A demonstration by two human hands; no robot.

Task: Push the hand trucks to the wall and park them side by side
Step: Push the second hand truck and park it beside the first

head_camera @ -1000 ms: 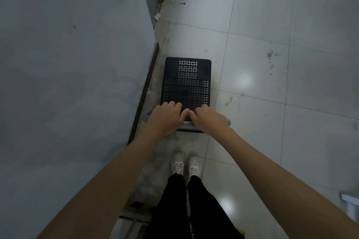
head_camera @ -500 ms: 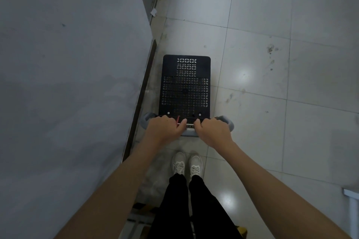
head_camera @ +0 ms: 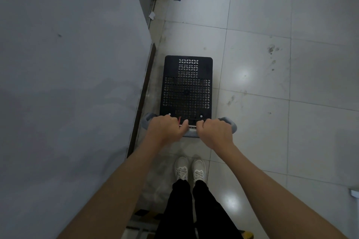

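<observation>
Hands have slid apart: left hand point(head_camera: 165, 129) and right hand point(head_camera: 214, 133) each grip closed on the hand truck point(head_camera: 187, 87) handle point(head_camera: 191, 133), beside the left wall point(head_camera: 68, 83).

head cam | looks steeply down (forward tilt) | close over hands | wall point(head_camera: 68, 83) left, floor point(head_camera: 272, 122) right

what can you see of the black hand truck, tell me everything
The hand truck has a flat black deck, plastic by its look, rectangular with rounded corners and perforated in patterned holes. It stands empty and level on the tiled floor, lengthwise beside the grey wall, close but apart. Its grey handle curves at both ends, with a thin metal bar and a red part between the hands. The left hand and right hand grip it. The wheels are hidden.
</observation>
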